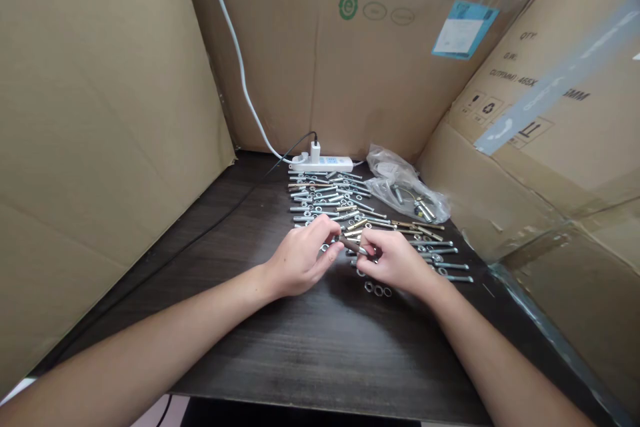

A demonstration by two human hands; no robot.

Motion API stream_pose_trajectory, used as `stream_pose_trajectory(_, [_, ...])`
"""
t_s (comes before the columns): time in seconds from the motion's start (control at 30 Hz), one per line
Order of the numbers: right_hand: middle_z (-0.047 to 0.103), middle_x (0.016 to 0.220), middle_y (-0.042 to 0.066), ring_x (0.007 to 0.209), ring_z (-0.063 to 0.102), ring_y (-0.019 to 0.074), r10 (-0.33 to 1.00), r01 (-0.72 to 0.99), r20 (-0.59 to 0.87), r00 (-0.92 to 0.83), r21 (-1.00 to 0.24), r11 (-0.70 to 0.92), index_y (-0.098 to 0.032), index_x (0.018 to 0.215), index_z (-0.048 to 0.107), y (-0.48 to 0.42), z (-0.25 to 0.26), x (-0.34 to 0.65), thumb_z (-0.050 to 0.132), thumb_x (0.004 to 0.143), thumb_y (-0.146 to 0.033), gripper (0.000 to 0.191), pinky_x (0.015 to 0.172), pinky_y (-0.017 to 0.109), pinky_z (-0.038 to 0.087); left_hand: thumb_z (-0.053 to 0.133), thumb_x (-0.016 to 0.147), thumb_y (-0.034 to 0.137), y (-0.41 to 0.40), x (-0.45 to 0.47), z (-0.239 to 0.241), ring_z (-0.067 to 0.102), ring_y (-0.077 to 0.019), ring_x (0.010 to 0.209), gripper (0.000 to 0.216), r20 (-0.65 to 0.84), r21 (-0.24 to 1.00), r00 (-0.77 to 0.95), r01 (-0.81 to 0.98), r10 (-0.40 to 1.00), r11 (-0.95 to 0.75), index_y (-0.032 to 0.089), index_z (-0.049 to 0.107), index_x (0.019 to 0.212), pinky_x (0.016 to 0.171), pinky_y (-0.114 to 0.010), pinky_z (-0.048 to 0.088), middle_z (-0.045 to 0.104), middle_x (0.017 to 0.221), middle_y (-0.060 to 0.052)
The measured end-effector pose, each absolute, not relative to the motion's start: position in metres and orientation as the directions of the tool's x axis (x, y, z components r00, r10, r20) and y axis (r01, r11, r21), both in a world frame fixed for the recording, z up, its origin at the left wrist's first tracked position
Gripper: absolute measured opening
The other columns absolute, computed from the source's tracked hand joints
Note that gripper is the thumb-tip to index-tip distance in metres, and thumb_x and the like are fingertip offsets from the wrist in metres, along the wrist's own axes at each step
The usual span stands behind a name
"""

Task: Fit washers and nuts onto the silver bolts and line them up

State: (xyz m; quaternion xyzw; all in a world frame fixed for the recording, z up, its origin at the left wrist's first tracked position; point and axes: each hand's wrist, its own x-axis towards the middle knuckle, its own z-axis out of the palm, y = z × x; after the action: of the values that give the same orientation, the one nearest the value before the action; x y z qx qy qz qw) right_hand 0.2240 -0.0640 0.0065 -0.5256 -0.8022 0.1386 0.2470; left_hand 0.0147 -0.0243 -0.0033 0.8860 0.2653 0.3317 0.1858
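Though small, bolt; beyond, "QTY" carton.

Near table is bare; bolts (and a plastic bag) crowd the far end between cardboard boxes.

Soft, even light from above — faint shadows, mild sheen on the dark table — edges bowed by wide-angle distortion.
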Motion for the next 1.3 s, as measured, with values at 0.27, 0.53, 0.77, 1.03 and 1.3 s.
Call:
stream_pose_trajectory(0.27, [0.049, 0.069, -0.004, 0.059, 0.044, 0.0104, 0.923, 0.592, 0.304, -0.234, -0.709, 0.384, -0.022, 0.076, 0.041, -0.068, 0.0, 0.211, 0.057, 0.072, -0.017, 0.017, 0.056, 0.023, 0.037, 0.037, 0.094, 0.033, -0.024, 0.015, -0.001, 0.052, -0.0128, 0.073, 0.019, 0.456, 0.472, 0.681, 0.361, 0.573, -0.804, 0.019, 0.048, 0.101, 0.066, -0.026, 0.043, 0.054, 0.088, -0.002])
stream_pose_trajectory(0.53, [0.057, 0.086, 0.002, 0.076, 0.057, 0.0145, 0.966, 0.169, 0.163, -0.202, -0.965, 0.198, -0.022, 0.095, 0.052, -0.069, -0.009, 0.201, 0.058, 0.084, -0.03, 0.015, 0.06, 0.026, 0.05, 0.04, 0.094, 0.033, -0.021, 0.017, -0.002, 0.056, -0.014, 0.079, 0.022, 0.423, 0.467, 0.657, 0.432, 0.624, -0.772, 0.021, 0.043, 0.112, 0.068, -0.027, 0.045, 0.055, 0.098, -0.003])
stream_pose_trajectory(0.77, [0.062, 0.08, 0.001, 0.068, 0.059, 0.0125, 0.984, -0.077, 0.035, -0.177, -0.997, 0.022, -0.02, 0.087, 0.054, -0.067, -0.004, 0.197, 0.067, 0.078, -0.036, 0.022, 0.062, 0.028, 0.051, 0.055, 0.083, 0.035, -0.023, 0.019, -0.007, 0.056, -0.0133, 0.075, 0.048, 0.442, 0.452, 0.675, 0.401, 0.591, -0.796, 0.023, 0.031, 0.123, 0.061, -0.027, 0.046, 0.051, 0.11, -0.006])
stream_pose_trajectory(1.03, [0.065, 0.082, 0.001, 0.069, 0.061, 0.0123, 0.971, -0.116, 0.029, -0.237, -0.993, 0.001, -0.02, 0.092, 0.053, -0.07, -0.009, 0.193, 0.066, 0.081, -0.034, 0.022, 0.063, 0.026, 0.051, 0.058, 0.078, 0.037, -0.025, 0.019, -0.001, 0.059, -0.0174, 0.083, 0.06, 0.392, 0.397, 0.72, 0.429, 0.572, -0.811, 0.022, 0.027, 0.128, 0.065, -0.032, 0.052, 0.044, 0.118, -0.009])
stream_pose_trajectory(1.3, [0.064, 0.083, 0.001, 0.061, 0.058, 0.0107, 0.964, -0.12, 0.041, -0.265, -0.993, 0.01, -0.021, 0.096, 0.055, -0.069, -0.006, 0.194, 0.064, 0.082, -0.036, 0.022, 0.052, 0.022, 0.046, 0.059, 0.077, 0.034, -0.025, 0.02, -0.005, 0.06, -0.0216, 0.091, 0.072, 0.361, 0.376, 0.748, 0.429, 0.556, -0.821, 0.023, 0.018, 0.135, 0.069, -0.035, 0.054, 0.044, 0.124, -0.011])
